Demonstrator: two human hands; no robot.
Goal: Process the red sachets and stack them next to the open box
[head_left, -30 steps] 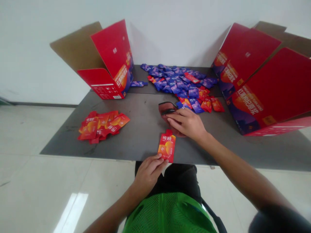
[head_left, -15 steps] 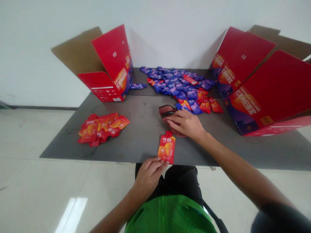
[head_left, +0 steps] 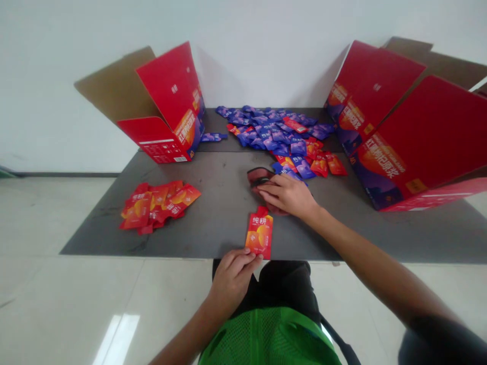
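My left hand (head_left: 233,274) pinches the bottom edge of a red-orange sachet (head_left: 259,233) lying at the near edge of the grey table (head_left: 220,203). My right hand (head_left: 288,195) lies over a dark red phone-like object (head_left: 259,177) in the middle of the table, fingers curled on it. A pile of red-orange sachets (head_left: 158,205) sits to the left. A heap of purple and red sachets (head_left: 281,134) lies at the back, just beyond my right hand.
An open red carton (head_left: 167,114) stands at the back left with its flaps up. Two larger red cartons (head_left: 399,126) lean at the right. A white wall is behind the table, pale floor tiles around it. My green mesh top shows at the bottom.
Both hands stay nearly where they were. The view has shifted slightly, and the sachet in my left hand has slid a little toward the table's near edge.
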